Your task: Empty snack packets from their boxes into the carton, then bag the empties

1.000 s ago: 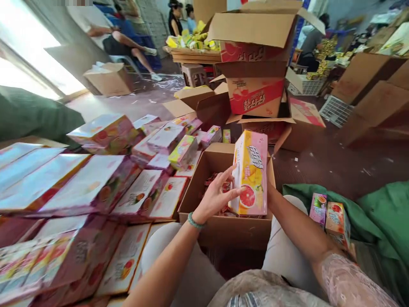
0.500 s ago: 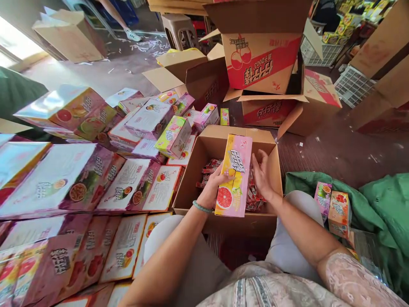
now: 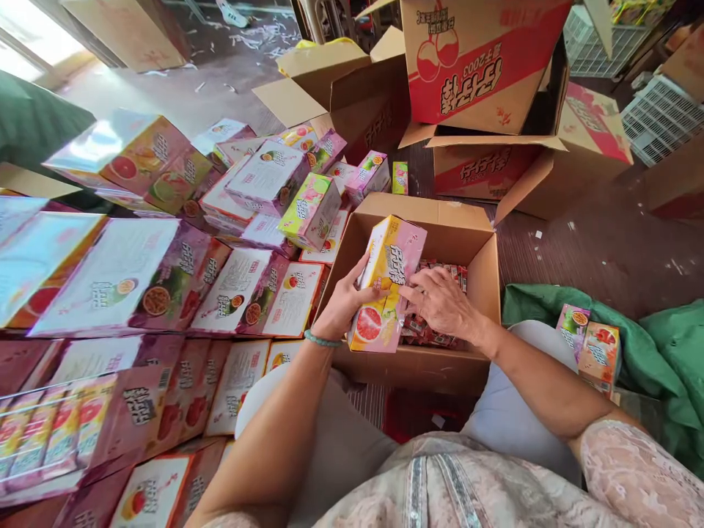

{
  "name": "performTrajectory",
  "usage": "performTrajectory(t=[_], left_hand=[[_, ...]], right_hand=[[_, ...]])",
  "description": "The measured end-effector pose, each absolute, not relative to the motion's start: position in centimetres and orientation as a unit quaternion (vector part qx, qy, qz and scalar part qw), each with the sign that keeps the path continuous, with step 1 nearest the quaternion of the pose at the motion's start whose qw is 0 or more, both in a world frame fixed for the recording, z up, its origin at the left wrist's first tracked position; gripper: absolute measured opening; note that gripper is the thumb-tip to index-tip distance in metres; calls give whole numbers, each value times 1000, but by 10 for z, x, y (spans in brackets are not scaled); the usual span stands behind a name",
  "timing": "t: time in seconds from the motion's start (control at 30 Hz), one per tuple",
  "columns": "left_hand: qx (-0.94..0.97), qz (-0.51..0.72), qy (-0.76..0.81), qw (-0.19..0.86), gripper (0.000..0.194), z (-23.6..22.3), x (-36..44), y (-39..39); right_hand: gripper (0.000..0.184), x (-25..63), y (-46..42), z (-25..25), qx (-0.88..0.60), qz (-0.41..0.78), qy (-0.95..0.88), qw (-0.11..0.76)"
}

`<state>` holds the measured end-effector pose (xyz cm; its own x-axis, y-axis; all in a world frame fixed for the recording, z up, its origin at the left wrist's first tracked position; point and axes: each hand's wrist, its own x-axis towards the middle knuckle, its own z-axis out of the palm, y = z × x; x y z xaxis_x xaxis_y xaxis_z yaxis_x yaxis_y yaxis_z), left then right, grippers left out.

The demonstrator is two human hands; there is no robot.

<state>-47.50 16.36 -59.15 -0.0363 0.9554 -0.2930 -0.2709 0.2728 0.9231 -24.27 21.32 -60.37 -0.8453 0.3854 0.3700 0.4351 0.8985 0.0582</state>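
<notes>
**Left hand** (image 3: 344, 295): narrow, holding. The fingers wrap the left side of the pink box (image 3: 386, 282), and a green bead bracelet (image 3: 320, 338) sits on the wrist.

**Right hand** (image 3: 441, 301): narrow, curved above the packets. The fingertips (image 3: 410, 293) touch the right side of the pink box, but I cannot tell if they really grip it.

**Pink box**: it has a cut grapefruit and yellow fruit printed on it. It stands tilted inside the carton, between the two hands, with its low corner near the front wall.

**Carton** (image 3: 421, 369): open brown cardboard, in front of the person's knees. Small red packets (image 3: 437, 339) lie loose inside it.

**Left side**: many flat pink cases (image 3: 124, 275) lie close together in rows, and a small yellow-green box (image 3: 311, 211) rests on them, just beyond the carton.

**Right side**: a green cloth (image 3: 621, 345) lies beside the carton, with two small boxes (image 3: 598, 352) on it.

**Ahead**: big cartons with red print (image 3: 478, 66) are stacked up — and a white plastic crate (image 3: 663, 117) stands to their right.

**Person**: a pale lace sleeve (image 3: 638, 477) shows on the right arm, and pale trousers (image 3: 517, 396) cover the knee.
</notes>
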Motion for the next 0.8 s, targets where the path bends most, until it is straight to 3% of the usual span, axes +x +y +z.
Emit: performTrajectory(t=[0.13, 0.37, 0.57, 0.63, 0.73, 0.8], left_hand=[[332, 460, 498, 656, 123, -595, -477, 161], [270, 374, 462, 758, 122, -624, -462, 145], [235, 356, 463, 777, 110, -633, -464, 143], [239, 349, 467, 777, 109, -635, -464, 144], [244, 346, 460, 780, 105, -637, -463, 144], [241, 356, 444, 786, 99, -636, -463, 145]], right_hand=[[50, -240, 212, -607, -199, -52, -963, 172], [34, -241, 199, -606, -172, 24, -982, 70], [61, -240, 197, -602, -157, 115, -981, 16], [49, -242, 198, -601, -157, 140, -978, 5], [13, -241, 198, -601, -148, 171, -974, -8], [23, -238, 197, -597, -137, 191, -972, 17]])
